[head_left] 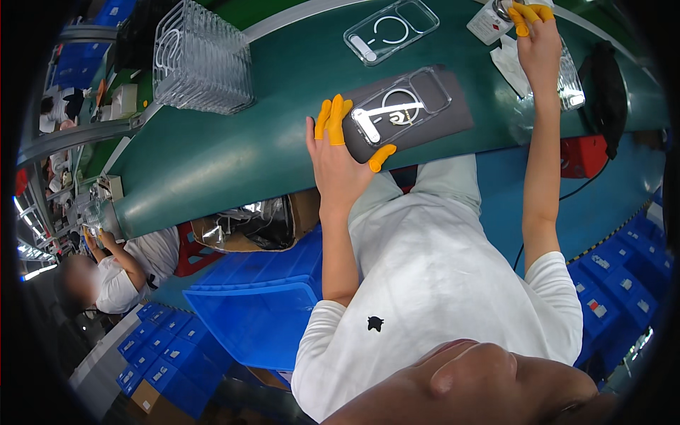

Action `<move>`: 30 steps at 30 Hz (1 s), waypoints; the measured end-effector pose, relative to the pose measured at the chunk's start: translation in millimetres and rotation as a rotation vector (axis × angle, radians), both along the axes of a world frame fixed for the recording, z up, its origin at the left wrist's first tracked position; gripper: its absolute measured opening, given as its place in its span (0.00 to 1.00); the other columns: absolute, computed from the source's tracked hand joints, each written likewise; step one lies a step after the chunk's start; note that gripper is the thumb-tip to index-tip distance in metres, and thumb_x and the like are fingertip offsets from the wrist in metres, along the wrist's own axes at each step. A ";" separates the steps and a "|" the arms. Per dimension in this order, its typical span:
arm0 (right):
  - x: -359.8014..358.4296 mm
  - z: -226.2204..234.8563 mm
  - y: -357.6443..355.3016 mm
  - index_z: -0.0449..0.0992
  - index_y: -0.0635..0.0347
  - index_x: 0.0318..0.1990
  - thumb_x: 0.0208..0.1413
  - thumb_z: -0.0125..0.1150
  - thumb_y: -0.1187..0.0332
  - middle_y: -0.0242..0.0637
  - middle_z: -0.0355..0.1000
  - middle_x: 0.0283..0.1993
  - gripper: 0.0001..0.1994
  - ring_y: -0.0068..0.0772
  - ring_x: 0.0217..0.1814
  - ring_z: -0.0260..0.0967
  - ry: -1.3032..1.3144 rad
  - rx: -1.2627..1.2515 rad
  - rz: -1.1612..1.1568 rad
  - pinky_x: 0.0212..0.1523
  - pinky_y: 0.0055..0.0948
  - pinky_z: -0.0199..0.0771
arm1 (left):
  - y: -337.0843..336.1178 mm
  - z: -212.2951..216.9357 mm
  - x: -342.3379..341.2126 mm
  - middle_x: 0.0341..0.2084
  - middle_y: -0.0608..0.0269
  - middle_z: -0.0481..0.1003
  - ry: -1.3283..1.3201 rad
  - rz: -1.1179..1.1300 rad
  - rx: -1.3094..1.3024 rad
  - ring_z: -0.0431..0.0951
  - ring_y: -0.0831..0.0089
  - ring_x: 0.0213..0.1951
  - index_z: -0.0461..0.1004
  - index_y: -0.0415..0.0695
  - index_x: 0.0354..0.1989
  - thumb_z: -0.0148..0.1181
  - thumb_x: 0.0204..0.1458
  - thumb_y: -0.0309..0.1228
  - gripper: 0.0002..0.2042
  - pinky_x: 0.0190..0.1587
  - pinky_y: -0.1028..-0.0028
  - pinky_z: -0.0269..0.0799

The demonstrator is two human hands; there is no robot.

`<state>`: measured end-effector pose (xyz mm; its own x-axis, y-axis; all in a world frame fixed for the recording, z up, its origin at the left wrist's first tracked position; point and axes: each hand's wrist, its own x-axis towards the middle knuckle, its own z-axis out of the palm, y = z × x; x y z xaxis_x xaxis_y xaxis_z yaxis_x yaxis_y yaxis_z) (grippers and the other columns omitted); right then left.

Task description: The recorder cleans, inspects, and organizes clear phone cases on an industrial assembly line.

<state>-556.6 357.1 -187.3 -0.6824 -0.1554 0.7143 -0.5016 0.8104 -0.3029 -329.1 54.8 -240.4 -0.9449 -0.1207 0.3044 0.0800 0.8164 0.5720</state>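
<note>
Nearest, left hand (338,166) grips the edge of a grey pad (411,110) on the green surface (212,156), orange-capped fingers (333,119) closed on it; a clear phone case (400,106) lies on the pad. Farther, second clear case (391,30). Right hand (538,46) far right, fingers pinching a small bottle (490,21).

I see green belt (234,156) | grey pad (453,117) by my left grip | clear case (391,30) beyond | wire basket (202,60) far left
</note>
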 end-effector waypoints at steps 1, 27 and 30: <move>0.1 -0.5 -0.5 0.77 0.68 0.39 0.53 0.62 0.80 0.47 0.67 0.38 0.06 0.49 0.41 0.69 -0.030 -0.014 0.007 0.42 0.36 0.69 | -0.2 -0.4 0.1 0.58 0.54 0.72 0.009 -0.001 -0.007 0.65 0.54 0.66 0.57 0.39 0.70 0.78 0.38 0.49 0.52 0.72 0.46 0.45; 178.1 -32.5 -122.4 0.83 0.54 0.49 0.44 0.61 0.82 0.40 0.73 0.45 0.22 0.42 0.42 0.74 -0.690 0.095 0.635 0.41 0.35 0.77 | -4.8 -6.0 -1.7 0.59 0.60 0.73 -0.003 0.000 0.080 0.66 0.58 0.66 0.62 0.40 0.67 0.82 0.31 0.42 0.51 0.73 0.49 0.44; 187.0 -37.6 -128.6 0.83 0.57 0.49 0.44 0.62 0.80 0.39 0.73 0.46 0.21 0.42 0.43 0.74 -0.666 0.158 0.623 0.42 0.36 0.77 | -6.4 -6.8 -1.4 0.58 0.61 0.74 -0.019 0.005 0.057 0.66 0.58 0.66 0.61 0.40 0.67 0.82 0.31 0.42 0.51 0.73 0.50 0.43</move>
<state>-369.6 228.6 -224.9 -0.7047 -0.6947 0.1440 -0.6231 0.5089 -0.5940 -330.5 48.3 -247.3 -0.9496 -0.1425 0.2792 0.0645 0.7827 0.6190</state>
